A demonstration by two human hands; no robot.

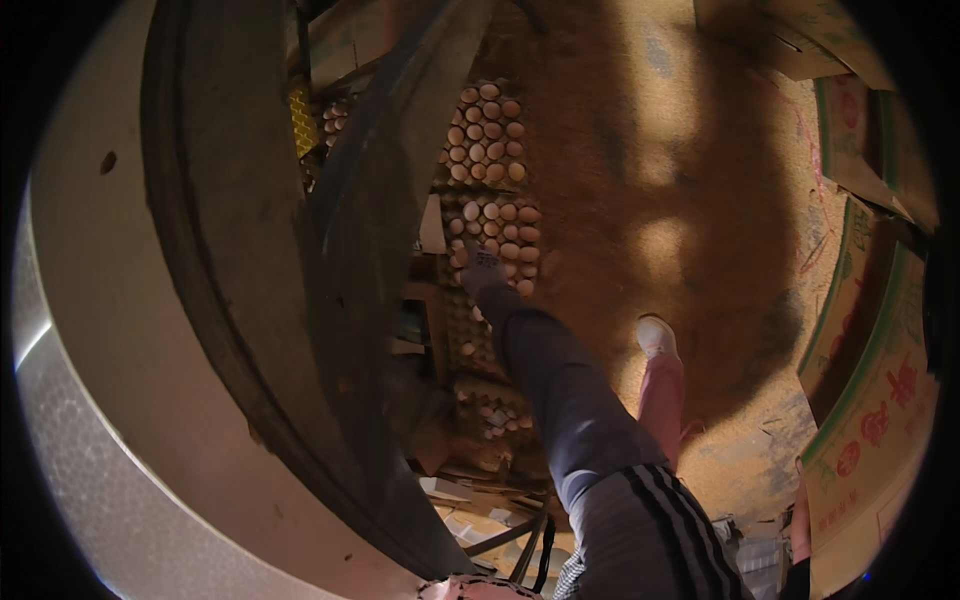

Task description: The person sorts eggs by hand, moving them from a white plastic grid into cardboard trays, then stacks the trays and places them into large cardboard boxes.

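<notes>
My right hand [486, 268], in what looks like a dark patterned glove, reaches down over an egg tray [459, 319]. Its fingers are over brown eggs [510, 231] at the tray's left part; shadow hides whether they grip one. Beyond the hand, a second group of eggs [492, 129] lies in close rows. Below the wrist, the tray surface shows bare cups and a lone egg [468, 349]. Nearer to me is another tray with a small cluster of eggs [504, 420]. My grey sleeve [577, 390] covers part of the trays. My left hand is out of view.
A long dark beam [367, 247] and a pale curved panel [105, 247] overhang the left side. Printed cardboard boxes [862, 450] line the right. A foot in a pale shoe [656, 335] stands on the brown floor [600, 187]. Dark bars [525, 536] cross at the bottom.
</notes>
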